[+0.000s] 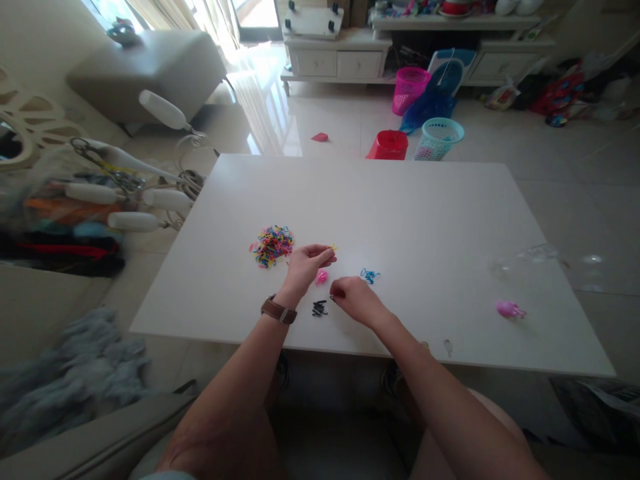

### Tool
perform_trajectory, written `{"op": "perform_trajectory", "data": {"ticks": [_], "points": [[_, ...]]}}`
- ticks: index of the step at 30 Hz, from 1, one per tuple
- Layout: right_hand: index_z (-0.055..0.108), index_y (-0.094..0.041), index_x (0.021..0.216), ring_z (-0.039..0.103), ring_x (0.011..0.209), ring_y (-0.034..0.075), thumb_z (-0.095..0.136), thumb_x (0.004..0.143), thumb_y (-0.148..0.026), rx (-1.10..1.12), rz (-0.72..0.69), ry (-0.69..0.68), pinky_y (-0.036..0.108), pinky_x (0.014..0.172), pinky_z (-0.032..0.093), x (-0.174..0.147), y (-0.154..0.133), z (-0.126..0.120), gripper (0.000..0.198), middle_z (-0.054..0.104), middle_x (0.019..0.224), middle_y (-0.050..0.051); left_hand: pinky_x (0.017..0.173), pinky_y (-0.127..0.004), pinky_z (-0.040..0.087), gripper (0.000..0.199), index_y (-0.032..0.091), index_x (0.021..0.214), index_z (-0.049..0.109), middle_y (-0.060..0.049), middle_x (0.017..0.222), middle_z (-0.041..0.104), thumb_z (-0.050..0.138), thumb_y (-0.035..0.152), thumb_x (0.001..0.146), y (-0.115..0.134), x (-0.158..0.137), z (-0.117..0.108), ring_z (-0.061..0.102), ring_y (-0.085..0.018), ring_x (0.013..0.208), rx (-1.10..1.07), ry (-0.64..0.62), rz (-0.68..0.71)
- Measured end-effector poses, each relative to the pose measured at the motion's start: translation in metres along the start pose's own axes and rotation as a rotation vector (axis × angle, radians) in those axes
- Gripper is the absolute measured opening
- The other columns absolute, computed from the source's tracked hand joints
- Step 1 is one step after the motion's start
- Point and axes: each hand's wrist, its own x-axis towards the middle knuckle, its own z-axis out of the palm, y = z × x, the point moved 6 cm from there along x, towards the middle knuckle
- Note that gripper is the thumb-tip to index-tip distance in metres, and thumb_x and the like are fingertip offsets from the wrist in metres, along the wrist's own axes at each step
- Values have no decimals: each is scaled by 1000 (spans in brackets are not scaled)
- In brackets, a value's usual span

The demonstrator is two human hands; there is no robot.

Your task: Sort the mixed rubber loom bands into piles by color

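Observation:
My left hand (304, 265), with a brown-strapped watch (279, 310) on its wrist, pinches yellow rubber bands (334, 247) at its fingertips. My right hand (357, 300) is closed in a pinch just above the table, a small dark band (332, 297) at its fingertips. Under the left hand lies a pink cluster of bands (321, 277). Black bands (319, 308) form a group left of the right hand, and blue bands (369, 275) lie just beyond it. A mixed, many-coloured pile of small bands (273, 247) sits left of my left hand.
On the white table (400, 207), a pink-purple object (509, 309) lies at the right, with clear plastic (540, 253) behind it. A small clear piece (448, 347) is near the front edge. Past the far edge stand a red bin (391, 145) and a light-blue basket (440, 137).

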Motion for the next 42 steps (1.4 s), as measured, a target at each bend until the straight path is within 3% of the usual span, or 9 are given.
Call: {"op": "perform_trajectory", "data": {"ticks": [5, 9, 15, 26, 32, 38, 42], "points": [[77, -20, 87, 68, 87, 17, 56, 85, -6, -101, -36, -181, 24, 79, 44, 1, -14, 44, 25, 76, 92, 5, 69, -30, 57, 26, 11, 83, 78, -10, 75, 76, 81, 35, 72, 8, 14, -26, 73, -19, 71, 308, 73, 113], [76, -18, 93, 66, 88, 17, 52, 93, -10, -138, -47, -227, 25, 78, 42, 1, -21, 55, 26, 73, 99, 8, 63, -25, 53, 17, 12, 80, 78, -8, 71, 76, 75, 28, 76, 6, 25, -44, 72, -18, 69, 549, 137, 139], [71, -18, 96, 64, 89, 17, 50, 97, -18, -196, -70, -145, 27, 78, 41, -5, -36, 35, 22, 69, 103, 8, 66, -23, 52, 9, 14, 83, 79, -6, 73, 77, 72, 18, 78, -1, 28, -38, 73, -16, 70, 737, 148, 124], [67, -20, 100, 65, 88, 17, 54, 97, -22, -233, -56, -92, 28, 73, 39, -15, -33, 12, 14, 70, 103, 5, 63, -21, 52, 10, 12, 85, 77, -8, 77, 78, 69, 18, 83, -10, 39, -30, 73, -16, 69, 787, 168, 44], [66, -21, 99, 66, 88, 18, 54, 97, -25, -262, -72, -72, 28, 71, 39, -18, -35, 5, 13, 71, 103, 4, 67, -22, 54, 21, 12, 102, 76, -9, 86, 79, 65, 18, 86, -10, 38, -28, 75, -16, 75, 784, 175, 63], [67, -21, 97, 67, 88, 18, 52, 97, -25, -285, -58, -69, 28, 72, 40, -19, -32, 2, 15, 71, 103, 5, 67, -22, 54, 27, 12, 105, 76, -10, 91, 79, 57, 14, 85, -3, 42, -52, 76, -17, 78, 799, 200, 49], [68, -21, 99, 67, 89, 18, 52, 97, -25, -271, -56, -67, 28, 72, 40, -19, -31, 1, 16, 72, 103, 4, 77, -26, 57, 29, 11, 103, 78, -11, 91, 79, 57, 12, 82, 8, 42, -75, 75, -19, 82, 918, 246, 57]]}}
